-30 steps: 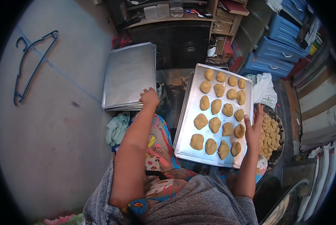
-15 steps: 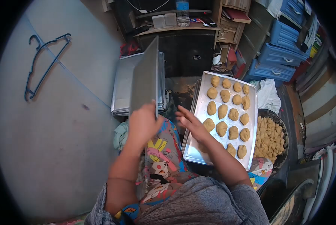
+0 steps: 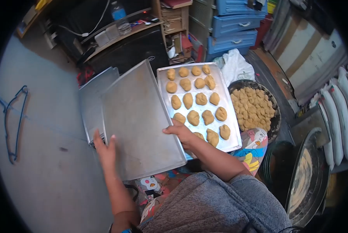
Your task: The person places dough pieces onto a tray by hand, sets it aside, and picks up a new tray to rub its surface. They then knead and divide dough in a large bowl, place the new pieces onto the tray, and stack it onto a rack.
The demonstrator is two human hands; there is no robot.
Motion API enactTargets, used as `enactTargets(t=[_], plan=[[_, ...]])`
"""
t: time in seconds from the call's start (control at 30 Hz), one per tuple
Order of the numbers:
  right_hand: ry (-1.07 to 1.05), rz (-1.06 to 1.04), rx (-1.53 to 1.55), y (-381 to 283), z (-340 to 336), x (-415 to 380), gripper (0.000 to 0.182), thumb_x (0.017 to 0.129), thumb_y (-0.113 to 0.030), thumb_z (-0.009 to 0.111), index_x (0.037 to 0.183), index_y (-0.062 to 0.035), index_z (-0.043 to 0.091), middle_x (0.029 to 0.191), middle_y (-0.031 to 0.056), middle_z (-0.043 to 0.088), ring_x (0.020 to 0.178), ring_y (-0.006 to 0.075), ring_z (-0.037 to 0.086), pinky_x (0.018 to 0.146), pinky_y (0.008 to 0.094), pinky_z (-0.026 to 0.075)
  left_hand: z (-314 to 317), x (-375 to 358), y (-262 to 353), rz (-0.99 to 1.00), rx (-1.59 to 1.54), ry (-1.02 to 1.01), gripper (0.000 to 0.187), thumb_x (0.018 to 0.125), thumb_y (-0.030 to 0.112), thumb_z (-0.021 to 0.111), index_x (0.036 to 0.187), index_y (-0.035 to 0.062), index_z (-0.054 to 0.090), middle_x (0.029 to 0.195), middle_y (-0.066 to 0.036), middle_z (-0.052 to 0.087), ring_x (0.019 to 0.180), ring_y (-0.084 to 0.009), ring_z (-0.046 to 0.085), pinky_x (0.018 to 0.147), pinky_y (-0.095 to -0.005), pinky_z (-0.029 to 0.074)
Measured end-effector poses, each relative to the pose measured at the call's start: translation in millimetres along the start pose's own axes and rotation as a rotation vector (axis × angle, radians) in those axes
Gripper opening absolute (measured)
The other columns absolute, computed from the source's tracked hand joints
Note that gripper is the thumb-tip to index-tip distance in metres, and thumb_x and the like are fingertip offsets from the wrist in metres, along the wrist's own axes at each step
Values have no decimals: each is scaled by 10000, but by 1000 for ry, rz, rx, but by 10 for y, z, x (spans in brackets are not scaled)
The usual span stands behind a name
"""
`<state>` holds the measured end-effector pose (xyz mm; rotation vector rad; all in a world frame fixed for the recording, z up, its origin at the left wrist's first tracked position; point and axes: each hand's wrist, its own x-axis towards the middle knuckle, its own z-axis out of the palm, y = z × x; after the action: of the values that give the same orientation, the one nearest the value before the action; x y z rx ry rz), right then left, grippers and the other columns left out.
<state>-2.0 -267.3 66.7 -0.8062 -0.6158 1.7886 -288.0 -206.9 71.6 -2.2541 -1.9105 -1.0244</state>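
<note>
A bare metal baking tray (image 3: 139, 120) is tilted over my lap, its flat face toward me. My right hand (image 3: 180, 134) grips the tray's right edge, thumb on the face and fingers behind. At its left edge, my left hand (image 3: 105, 153) has thumb and fingers spread apart, the thumb overlapping the tray. To the right lies another baking tray (image 3: 230, 136) bearing rows of dough pieces (image 3: 201, 99); the held tray and my right forearm hide part of it. Behind the held tray on the left are stacked trays (image 3: 90, 105).
A round black basin (image 3: 277, 116) full of dough lumps (image 3: 251, 108) stands at the right, near a white plastic bag (image 3: 238, 68). A large flour-dusted pan (image 3: 302, 182) leans at lower right. Blue drawers (image 3: 236, 39) stand behind. A hanger (image 3: 16, 124) hangs at left.
The held tray has turned from nearly edge-on to face me. My right hand has taken its right edge, and my left hand has moved to its left side. The view has swung right.
</note>
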Motion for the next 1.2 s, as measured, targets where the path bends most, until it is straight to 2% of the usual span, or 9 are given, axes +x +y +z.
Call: enactTargets(t=[0.07,0.2,0.3,0.47,0.5,0.57,0.67,0.9,1.2], plan=[[20,-43,40,-162,-102,-258,547,794,-120,580,1305,-14,416,1137,135,580,1032,219,586,876,365,480,131,46,-175,-541,-650,-280,574,863,177,621,1340,-50,396,1406,-189,378,1243,-322,432,1017,-379,371],[189,-137,-263,-588,-387,-772,678,784,-266,662,1347,-7,387,1173,147,571,1036,217,576,908,346,453,381,17,-84,-577,-1299,-490,429,889,96,543,1278,-51,442,1199,-134,550,1080,-193,544,930,-311,431],[313,-320,-419,-796,-737,-957,471,902,-250,578,1299,-21,472,1079,88,606,964,162,573,854,308,452,297,131,618,-491,-1158,-405,353,898,82,527,1226,-43,497,1062,-98,614,938,-148,581,856,-269,445],[398,-584,-495,-986,-1176,-1174,495,903,-204,570,1314,44,451,1219,144,574,1104,192,541,928,317,416,705,214,1050,-331,-1117,-415,322,901,90,533,1196,-37,536,1017,-81,632,867,-125,587,799,-243,448],[399,-584,-494,-935,-1339,-1178,495,903,-204,570,1314,44,451,1219,144,574,1104,192,541,928,317,416,906,159,1036,-304,-1129,-393,316,902,83,536,1193,-41,540,1004,-83,640,861,-120,588,787,-239,451],[747,-588,-1123,-709,-1792,-1135,503,917,-250,545,1329,19,444,1234,227,566,1145,283,554,940,357,420,1294,1,1016,-278,-1084,-406,339,900,119,577,1203,-32,557,958,-109,661,825,-130,594,757,-261,465],[944,-283,-1183,-421,-2112,-1106,503,925,-321,517,1327,-24,456,1163,271,580,1095,368,571,906,399,443,1653,-395,1019,-104,-792,-281,379,890,189,606,1214,-4,572,977,-105,555,923,-181,539,848,-283,419],[968,-359,-1303,-388,-2134,-1043,511,923,-382,503,1298,-35,487,1037,270,624,976,400,611,840,427,473,1664,-253,1022,-181,-857,-345,386,885,206,604,1226,25,577,950,-95,505,919,-195,513,841,-281,404],[949,-415,-1220,-285,-2236,-1060,508,937,-329,502,1343,-31,435,1152,279,581,1061,392,582,881,407,459,1699,-239,1012,-146,-787,-375,375,889,237,587,1232,86,583,904,-120,503,879,-224,516,827,-311,409]])
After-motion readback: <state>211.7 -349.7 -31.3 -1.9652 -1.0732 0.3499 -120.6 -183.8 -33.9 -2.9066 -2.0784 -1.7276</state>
